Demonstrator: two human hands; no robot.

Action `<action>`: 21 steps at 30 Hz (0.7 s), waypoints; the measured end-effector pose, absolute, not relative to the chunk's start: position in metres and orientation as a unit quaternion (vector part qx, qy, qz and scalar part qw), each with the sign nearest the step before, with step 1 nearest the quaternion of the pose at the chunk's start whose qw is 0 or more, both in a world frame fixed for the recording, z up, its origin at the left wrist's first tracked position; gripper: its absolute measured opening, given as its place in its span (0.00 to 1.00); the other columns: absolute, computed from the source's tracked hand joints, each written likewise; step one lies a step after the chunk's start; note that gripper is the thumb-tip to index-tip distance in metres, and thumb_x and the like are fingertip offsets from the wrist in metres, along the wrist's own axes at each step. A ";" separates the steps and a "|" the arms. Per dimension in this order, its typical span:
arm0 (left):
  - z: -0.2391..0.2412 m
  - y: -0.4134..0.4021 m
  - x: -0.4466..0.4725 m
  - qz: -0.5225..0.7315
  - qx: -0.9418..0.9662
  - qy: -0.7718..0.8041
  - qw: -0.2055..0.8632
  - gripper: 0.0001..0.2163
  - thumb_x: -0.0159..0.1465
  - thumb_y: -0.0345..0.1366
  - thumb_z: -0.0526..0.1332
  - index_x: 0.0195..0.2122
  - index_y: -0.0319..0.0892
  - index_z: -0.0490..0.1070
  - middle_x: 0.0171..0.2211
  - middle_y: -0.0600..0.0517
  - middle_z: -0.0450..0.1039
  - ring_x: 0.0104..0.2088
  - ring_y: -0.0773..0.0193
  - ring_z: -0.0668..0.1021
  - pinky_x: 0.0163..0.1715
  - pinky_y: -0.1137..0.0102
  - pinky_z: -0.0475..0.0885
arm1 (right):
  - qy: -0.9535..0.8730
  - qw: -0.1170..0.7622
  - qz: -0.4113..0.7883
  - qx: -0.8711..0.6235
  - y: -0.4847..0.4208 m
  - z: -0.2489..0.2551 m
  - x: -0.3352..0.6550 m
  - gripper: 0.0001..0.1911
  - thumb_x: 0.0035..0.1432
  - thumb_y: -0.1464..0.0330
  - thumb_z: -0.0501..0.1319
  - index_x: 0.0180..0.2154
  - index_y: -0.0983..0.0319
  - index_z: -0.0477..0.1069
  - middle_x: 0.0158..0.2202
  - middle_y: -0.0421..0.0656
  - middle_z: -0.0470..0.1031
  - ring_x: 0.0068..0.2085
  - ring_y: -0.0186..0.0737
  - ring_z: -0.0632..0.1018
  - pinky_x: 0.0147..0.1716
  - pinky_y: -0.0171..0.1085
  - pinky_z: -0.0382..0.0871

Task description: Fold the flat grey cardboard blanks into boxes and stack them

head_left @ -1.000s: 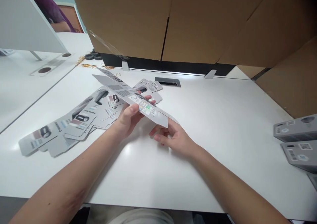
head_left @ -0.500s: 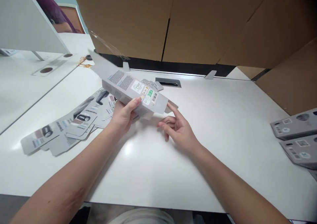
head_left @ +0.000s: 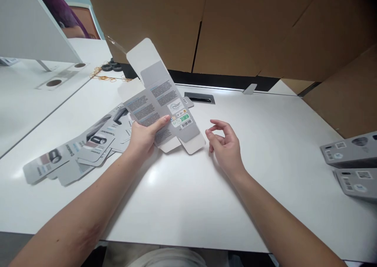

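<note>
My left hand point(head_left: 145, 138) grips a grey printed carton point(head_left: 160, 105), its thumb across the printed text. White flaps stick out at the carton's upper and lower ends, and stickers with a barcode sit near its lower right. Just right of the lower flap is my right hand point(head_left: 226, 145), apart from the carton, fingers curled loosely with nothing between them. Flattened printed cartons point(head_left: 85, 147) lie fanned out on the table to the left, partly behind my left hand.
Grey boxes point(head_left: 353, 151) stand at the right edge of the white table point(head_left: 279, 188). Brown cardboard point(head_left: 250, 31) walls the back. Rubber bands point(head_left: 103, 78) and black rings point(head_left: 111, 66) lie at the back left. A person's arm point(head_left: 73, 32) shows beyond the partition point(head_left: 32, 27).
The carton has turned in my left hand, so two printed faces and the open flaps now show. My right hand has drawn away from its lower end, to the right.
</note>
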State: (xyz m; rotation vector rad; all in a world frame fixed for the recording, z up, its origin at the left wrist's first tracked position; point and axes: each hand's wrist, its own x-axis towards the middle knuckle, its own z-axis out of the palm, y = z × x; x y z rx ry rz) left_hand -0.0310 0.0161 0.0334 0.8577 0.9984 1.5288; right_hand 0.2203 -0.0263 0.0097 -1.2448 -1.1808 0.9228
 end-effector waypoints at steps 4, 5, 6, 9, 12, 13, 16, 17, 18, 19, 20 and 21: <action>0.033 0.015 -0.030 0.626 0.372 0.407 0.552 0.42 0.53 0.44 0.94 0.68 0.50 0.84 0.63 0.41 0.92 0.69 0.32 0.90 0.73 0.38 0.86 | -0.550 0.518 0.385 -0.530 -0.027 0.007 0.220 0.27 0.68 0.44 0.83 0.58 0.51 0.90 0.52 0.43 0.83 0.27 0.32 0.67 0.29 0.41 0.69; 0.033 0.014 -0.030 0.618 0.377 0.403 0.560 0.42 0.53 0.44 0.94 0.68 0.50 0.84 0.63 0.41 0.92 0.68 0.32 0.90 0.72 0.38 0.87 | -0.561 0.507 0.383 -0.530 -0.027 0.006 0.220 0.26 0.67 0.44 0.83 0.56 0.52 0.91 0.48 0.43 0.83 0.28 0.33 0.66 0.30 0.41 0.68; 0.033 0.014 -0.029 0.609 0.384 0.398 0.569 0.42 0.54 0.45 0.94 0.69 0.50 0.84 0.64 0.40 0.92 0.68 0.31 0.90 0.72 0.38 0.87 | -0.570 0.495 0.384 -0.532 -0.027 0.005 0.220 0.24 0.67 0.44 0.83 0.54 0.52 0.92 0.44 0.42 0.83 0.29 0.35 0.65 0.30 0.41 0.67; 0.032 0.012 -0.029 0.578 0.409 0.388 0.590 0.41 0.55 0.48 0.94 0.69 0.49 0.86 0.65 0.39 0.91 0.68 0.30 0.89 0.72 0.37 0.86 | -0.576 0.477 0.398 -0.531 -0.028 0.004 0.219 0.22 0.69 0.43 0.82 0.50 0.52 0.94 0.40 0.43 0.85 0.33 0.41 0.70 0.33 0.41 0.69; 0.029 0.011 -0.030 0.528 0.443 0.380 0.617 0.36 0.55 0.47 0.94 0.64 0.47 0.89 0.65 0.39 0.91 0.69 0.30 0.89 0.73 0.37 0.85 | -0.562 0.481 0.444 -0.505 -0.028 0.003 0.218 0.24 0.69 0.42 0.82 0.50 0.53 0.93 0.48 0.46 0.91 0.41 0.47 0.83 0.42 0.44 0.80; 0.029 0.010 -0.030 0.511 0.450 0.379 0.627 0.35 0.55 0.46 0.94 0.62 0.46 0.90 0.65 0.38 0.91 0.69 0.30 0.89 0.73 0.38 0.85 | -0.557 0.478 0.462 -0.498 -0.028 0.003 0.217 0.25 0.68 0.41 0.82 0.50 0.53 0.93 0.50 0.47 0.92 0.43 0.49 0.86 0.44 0.45 0.82; 0.029 0.008 -0.029 0.499 0.430 0.385 0.646 0.31 0.57 0.49 0.93 0.58 0.45 0.92 0.66 0.37 0.91 0.69 0.30 0.89 0.73 0.39 0.84 | -0.553 0.461 0.489 -0.492 -0.027 0.003 0.217 0.27 0.67 0.39 0.82 0.48 0.55 0.92 0.48 0.48 0.93 0.44 0.52 0.88 0.42 0.46 0.83; 0.030 0.008 -0.028 0.510 0.414 0.390 0.645 0.30 0.57 0.51 0.93 0.57 0.44 0.93 0.66 0.37 0.91 0.69 0.29 0.89 0.73 0.39 0.85 | -0.555 0.460 0.488 -0.493 -0.027 0.003 0.217 0.27 0.66 0.40 0.82 0.46 0.56 0.92 0.47 0.48 0.93 0.43 0.52 0.88 0.41 0.46 0.83; 0.031 0.008 -0.028 0.523 0.400 0.394 0.641 0.29 0.57 0.52 0.93 0.55 0.44 0.93 0.65 0.37 0.91 0.69 0.29 0.89 0.72 0.39 0.85 | -0.557 0.461 0.486 -0.492 -0.027 0.004 0.217 0.26 0.66 0.40 0.82 0.45 0.56 0.92 0.46 0.48 0.93 0.42 0.52 0.88 0.41 0.46 0.82; 0.032 0.007 -0.027 0.534 0.390 0.398 0.636 0.29 0.56 0.52 0.93 0.53 0.44 0.93 0.64 0.37 0.91 0.69 0.29 0.89 0.71 0.40 0.86 | -0.559 0.462 0.484 -0.489 -0.028 0.004 0.216 0.26 0.66 0.40 0.82 0.44 0.56 0.91 0.46 0.48 0.93 0.42 0.52 0.88 0.40 0.46 0.82; 0.033 0.007 -0.027 0.545 0.385 0.400 0.629 0.29 0.55 0.51 0.94 0.52 0.44 0.93 0.64 0.37 0.92 0.68 0.29 0.90 0.70 0.40 0.87 | -0.562 0.463 0.483 -0.486 -0.028 0.004 0.216 0.25 0.66 0.41 0.82 0.43 0.56 0.91 0.45 0.47 0.93 0.42 0.51 0.87 0.40 0.46 0.81; 0.034 0.008 -0.027 0.552 0.383 0.402 0.623 0.28 0.54 0.49 0.94 0.52 0.44 0.93 0.63 0.38 0.92 0.67 0.29 0.90 0.69 0.41 0.88 | -0.565 0.462 0.483 -0.484 -0.028 0.005 0.216 0.25 0.67 0.41 0.81 0.43 0.55 0.91 0.45 0.47 0.93 0.42 0.51 0.87 0.40 0.46 0.81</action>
